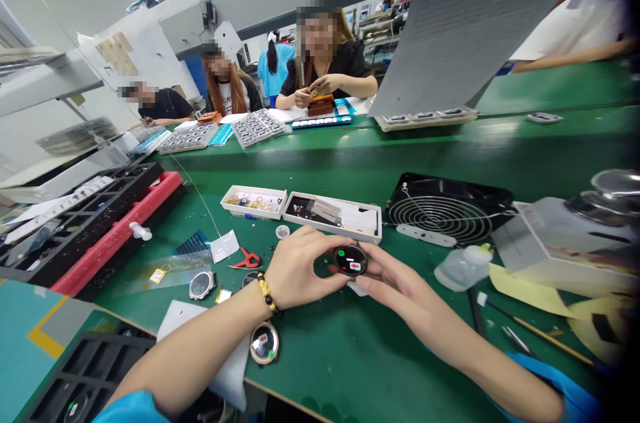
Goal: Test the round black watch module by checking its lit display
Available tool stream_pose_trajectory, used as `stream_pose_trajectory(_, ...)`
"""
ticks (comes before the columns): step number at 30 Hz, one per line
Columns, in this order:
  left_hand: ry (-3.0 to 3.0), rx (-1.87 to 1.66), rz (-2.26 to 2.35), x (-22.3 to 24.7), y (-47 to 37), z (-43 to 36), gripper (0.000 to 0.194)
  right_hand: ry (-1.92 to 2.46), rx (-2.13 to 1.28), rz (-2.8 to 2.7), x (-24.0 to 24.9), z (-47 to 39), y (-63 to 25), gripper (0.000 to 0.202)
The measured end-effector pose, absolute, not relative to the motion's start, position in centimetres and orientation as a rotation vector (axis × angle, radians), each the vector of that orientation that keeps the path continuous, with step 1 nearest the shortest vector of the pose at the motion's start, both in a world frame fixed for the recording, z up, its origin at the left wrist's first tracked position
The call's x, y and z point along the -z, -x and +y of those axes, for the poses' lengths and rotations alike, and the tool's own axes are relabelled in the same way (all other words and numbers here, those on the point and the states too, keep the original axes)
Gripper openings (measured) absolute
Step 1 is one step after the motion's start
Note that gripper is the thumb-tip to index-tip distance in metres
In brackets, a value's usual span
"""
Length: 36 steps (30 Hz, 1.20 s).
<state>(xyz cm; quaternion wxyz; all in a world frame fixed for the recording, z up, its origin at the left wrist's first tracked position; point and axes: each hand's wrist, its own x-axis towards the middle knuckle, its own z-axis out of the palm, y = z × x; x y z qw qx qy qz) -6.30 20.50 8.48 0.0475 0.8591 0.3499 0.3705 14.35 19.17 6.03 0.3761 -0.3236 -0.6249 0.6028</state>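
Observation:
A round black watch case (350,260) with a green dot sticker and a small white-and-red label on its glass is held up in both hands, above the bench. My left hand (300,266) pinches it at the left rim with thumb and finger. From the other side, my right hand (397,276) grips its right and lower rim; the underside is hidden. Below my left wrist lies a watch case with a gold-coloured rim (264,343) and a green sticker. A silver-rimmed watch case (202,285) rests further left, near red-handled snips (249,259).
Two white parts trays (332,232) stand behind my hands. To the right are a black fan (450,206), a clear squeeze bottle (463,267) and a brush (545,336). A red-edged black rack (125,233) borders the left. Several people sit across the green bench (330,369).

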Motion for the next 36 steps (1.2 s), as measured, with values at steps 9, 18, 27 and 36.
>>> stream_pose_trajectory(9,-2.619,-1.116,1.063,-8.46,6.35,20.51,0.035,0.956,-1.473,-1.644,-6.39,19.43,-14.01,0.058)
stream_pose_trajectory(18,-2.619,-1.104,1.076,-8.39,6.34,20.45,0.036,0.933,-1.500,-1.626,-6.18,19.37,-14.07,0.063)
stream_pose_trajectory(27,-2.617,-1.100,1.088,-8.33,6.32,20.43,0.037,0.880,-1.504,-1.640,-5.91,19.39,-14.28,0.059)
stream_pose_trajectory(36,-2.646,-1.090,1.092,-8.42,6.40,20.41,0.038,0.937,-1.472,-1.644,-6.25,19.13,-14.29,0.064)
